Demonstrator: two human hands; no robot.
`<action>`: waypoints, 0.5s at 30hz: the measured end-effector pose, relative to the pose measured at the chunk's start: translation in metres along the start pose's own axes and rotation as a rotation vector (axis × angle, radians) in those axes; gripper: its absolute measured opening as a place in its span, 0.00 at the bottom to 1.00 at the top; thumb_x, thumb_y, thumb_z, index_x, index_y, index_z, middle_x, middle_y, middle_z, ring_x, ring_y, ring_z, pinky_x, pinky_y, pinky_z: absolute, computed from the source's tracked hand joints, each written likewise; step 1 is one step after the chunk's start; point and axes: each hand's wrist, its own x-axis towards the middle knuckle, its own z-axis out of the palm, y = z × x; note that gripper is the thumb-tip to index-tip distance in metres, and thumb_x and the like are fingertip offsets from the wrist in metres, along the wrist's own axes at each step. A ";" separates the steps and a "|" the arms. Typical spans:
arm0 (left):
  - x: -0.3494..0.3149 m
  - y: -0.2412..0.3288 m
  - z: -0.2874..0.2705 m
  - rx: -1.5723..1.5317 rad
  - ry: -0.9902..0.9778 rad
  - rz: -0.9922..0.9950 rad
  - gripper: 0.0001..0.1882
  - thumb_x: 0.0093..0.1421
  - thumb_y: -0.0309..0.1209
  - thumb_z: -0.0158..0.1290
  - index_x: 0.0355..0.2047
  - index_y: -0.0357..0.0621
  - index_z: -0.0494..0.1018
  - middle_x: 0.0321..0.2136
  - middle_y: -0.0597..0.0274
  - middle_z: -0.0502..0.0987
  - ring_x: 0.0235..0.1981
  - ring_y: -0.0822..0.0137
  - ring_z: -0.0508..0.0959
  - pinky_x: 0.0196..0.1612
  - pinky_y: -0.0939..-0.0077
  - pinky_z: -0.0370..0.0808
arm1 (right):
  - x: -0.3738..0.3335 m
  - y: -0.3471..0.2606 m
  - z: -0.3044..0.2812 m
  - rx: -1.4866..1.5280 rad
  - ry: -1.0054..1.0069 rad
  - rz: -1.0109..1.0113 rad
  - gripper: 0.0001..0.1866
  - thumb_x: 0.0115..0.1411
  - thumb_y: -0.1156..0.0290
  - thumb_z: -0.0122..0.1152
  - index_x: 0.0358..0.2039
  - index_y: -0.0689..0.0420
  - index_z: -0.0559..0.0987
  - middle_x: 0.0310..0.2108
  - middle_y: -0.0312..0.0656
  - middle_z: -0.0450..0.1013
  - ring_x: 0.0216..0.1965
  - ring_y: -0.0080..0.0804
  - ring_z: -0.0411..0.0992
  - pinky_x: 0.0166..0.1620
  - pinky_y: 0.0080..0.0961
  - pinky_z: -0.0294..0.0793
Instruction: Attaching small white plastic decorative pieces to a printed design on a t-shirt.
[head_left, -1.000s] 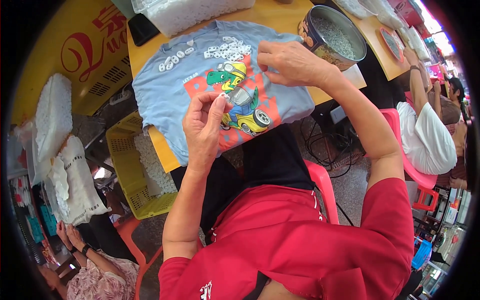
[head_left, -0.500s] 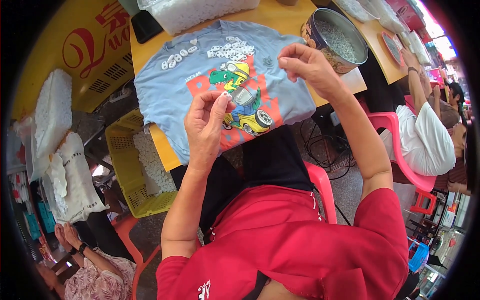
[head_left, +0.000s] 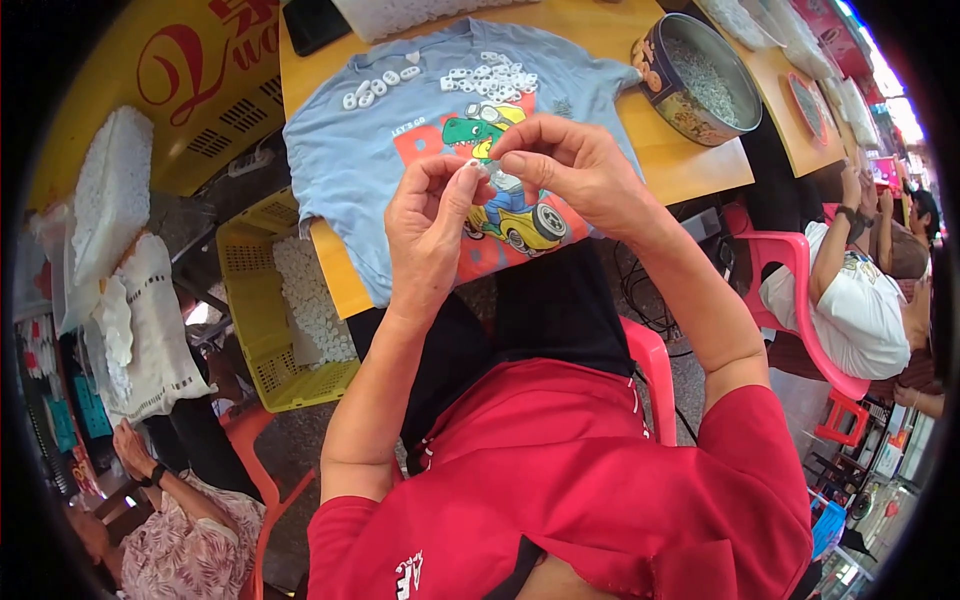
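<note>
While hands pinch, round tin (head_left: pixel 700 85) sits.

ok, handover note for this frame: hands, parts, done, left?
Left hand and right hand meet above the blue T-shirt, pinching one small white piece between their fingertips.
Done, it seems: white pieces lie in rows on the shirt.
Left, probably: the round tin on the wooden table holds many more, as does the yellow crate below.

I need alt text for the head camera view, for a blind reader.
A person's left hand and right hand pinch a small white piece together above a blue T-shirt spread on a wooden table, near a round tin of white pieces.
</note>
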 end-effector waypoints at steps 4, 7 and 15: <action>0.001 -0.002 -0.002 -0.010 -0.015 0.017 0.08 0.66 0.26 0.52 0.42 0.35 0.71 0.35 0.60 0.78 0.35 0.73 0.78 0.41 0.80 0.75 | 0.002 0.006 0.004 -0.006 0.009 0.003 0.12 0.64 0.67 0.61 0.42 0.63 0.77 0.32 0.32 0.73 0.28 0.16 0.68 0.35 0.14 0.70; 0.001 -0.002 -0.001 -0.009 -0.015 0.029 0.07 0.66 0.26 0.52 0.42 0.35 0.71 0.35 0.60 0.78 0.35 0.74 0.78 0.40 0.81 0.75 | 0.004 0.010 0.007 0.002 0.025 -0.007 0.12 0.64 0.67 0.60 0.42 0.63 0.77 0.32 0.32 0.72 0.29 0.16 0.68 0.34 0.14 0.69; 0.000 0.002 0.001 0.030 -0.004 0.008 0.07 0.66 0.27 0.52 0.41 0.35 0.71 0.35 0.62 0.78 0.35 0.75 0.78 0.39 0.82 0.75 | 0.004 0.010 0.014 0.026 0.086 -0.021 0.13 0.64 0.69 0.61 0.44 0.64 0.77 0.34 0.35 0.73 0.28 0.18 0.69 0.34 0.15 0.69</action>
